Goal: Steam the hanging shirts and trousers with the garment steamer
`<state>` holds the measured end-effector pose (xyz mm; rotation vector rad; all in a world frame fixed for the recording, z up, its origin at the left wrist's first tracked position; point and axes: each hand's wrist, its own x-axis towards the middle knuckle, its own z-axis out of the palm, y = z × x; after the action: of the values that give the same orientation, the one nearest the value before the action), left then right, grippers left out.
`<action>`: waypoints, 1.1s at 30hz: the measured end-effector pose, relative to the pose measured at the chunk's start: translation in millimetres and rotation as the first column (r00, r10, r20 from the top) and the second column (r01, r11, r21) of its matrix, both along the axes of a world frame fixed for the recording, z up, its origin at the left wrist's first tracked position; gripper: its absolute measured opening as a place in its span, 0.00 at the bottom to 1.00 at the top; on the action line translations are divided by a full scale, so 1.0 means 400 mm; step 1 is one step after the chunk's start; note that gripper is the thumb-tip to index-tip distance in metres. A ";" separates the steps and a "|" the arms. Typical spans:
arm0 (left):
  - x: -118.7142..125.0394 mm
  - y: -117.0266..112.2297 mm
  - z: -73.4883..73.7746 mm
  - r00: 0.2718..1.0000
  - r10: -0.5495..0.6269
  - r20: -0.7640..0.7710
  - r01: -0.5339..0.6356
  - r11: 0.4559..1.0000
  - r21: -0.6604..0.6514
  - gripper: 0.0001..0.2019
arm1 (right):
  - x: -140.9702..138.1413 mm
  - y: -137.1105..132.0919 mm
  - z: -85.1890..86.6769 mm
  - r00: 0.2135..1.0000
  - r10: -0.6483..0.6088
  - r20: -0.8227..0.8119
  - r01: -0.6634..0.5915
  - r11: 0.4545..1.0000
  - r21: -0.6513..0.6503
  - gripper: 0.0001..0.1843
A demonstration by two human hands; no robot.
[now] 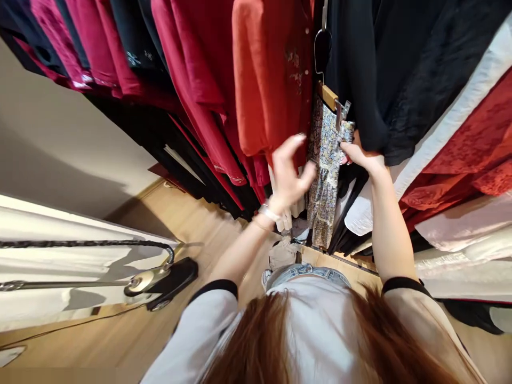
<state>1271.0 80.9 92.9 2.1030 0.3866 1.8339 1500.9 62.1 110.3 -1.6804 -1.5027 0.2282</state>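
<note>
A floral-print garment (325,186), seemingly trousers, hangs between the packed clothes. It hangs from a wooden clip hanger (328,97) with a metal clip (341,113) at its top edge. My right hand (362,154) pinches the garment's right top edge just below that clip, thumb in front and the other fingers mostly hidden behind the cloth. To the left, my left hand (290,173) is raised in front of the orange-red blouse (260,85). Its fingers are curved and apart with nothing between them, and it is slightly blurred.
Dark pink tops (196,80) hang at the left, black garments (360,64) and red lace clothes (472,133) at the right. A garment steamer (160,285) with pole and hose lies at lower left on the wooden floor, its cord (72,324) trailing.
</note>
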 end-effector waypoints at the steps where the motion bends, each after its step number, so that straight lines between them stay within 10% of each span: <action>1: 0.060 -0.037 -0.065 0.993 -0.106 -0.052 0.095 0.981 -0.168 0.35 | -0.019 0.001 0.005 0.996 0.046 -0.074 -0.050 0.997 -0.059 0.14; 3: 0.141 -0.054 -0.163 0.988 -0.147 0.054 0.156 0.890 -0.429 0.44 | -0.052 -0.005 0.020 0.957 0.143 -0.252 -0.173 0.979 -0.104 0.16; 5: 0.151 -0.006 -0.211 0.978 -0.044 0.203 0.160 0.779 -0.606 0.31 | -0.063 -0.022 0.037 0.903 0.192 -0.384 -0.211 0.978 -0.007 0.20; 8: 0.051 0.116 -0.219 0.961 0.091 0.261 0.143 0.646 -0.750 0.11 | -0.035 -0.058 0.053 0.879 0.146 -0.453 -0.091 0.986 0.141 0.20; 11: -0.089 0.210 -0.209 0.968 0.111 0.227 0.110 0.623 -0.774 0.10 | 0.010 -0.084 0.055 0.900 0.068 -0.431 -0.005 0.989 0.145 0.23; 15: -0.198 0.252 -0.206 0.981 0.157 0.117 -0.010 0.637 -0.771 0.10 | 0.033 -0.099 0.048 0.899 0.052 -0.434 0.021 0.987 0.162 0.31; 21: -0.198 0.244 -0.160 0.974 0.220 0.045 -0.118 0.672 -0.731 0.06 | 0.041 -0.127 0.064 0.851 0.083 -0.519 0.012 0.984 0.177 0.32; 27: -0.082 0.047 -0.051 0.883 0.458 0.100 -0.414 0.863 -0.290 0.22 | 0.021 -0.204 0.109 0.819 0.221 -0.529 -0.172 0.975 0.141 0.27; 30: 0.021 -0.075 0.021 0.994 0.043 -0.096 -0.043 0.999 0.008 0.33 | 0.000 -0.241 0.108 0.718 0.448 -0.533 -0.554 0.831 -0.047 0.25; 33: 0.114 -0.099 0.106 0.976 -0.193 -0.099 0.185 0.979 -0.090 0.49 | -0.010 -0.246 0.092 0.595 0.514 -0.618 -0.642 0.767 0.021 0.24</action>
<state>1316.7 41.3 135.5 2.1097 0.2702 1.5782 1496.7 -36.5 147.2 -1.0198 -1.4998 1.2020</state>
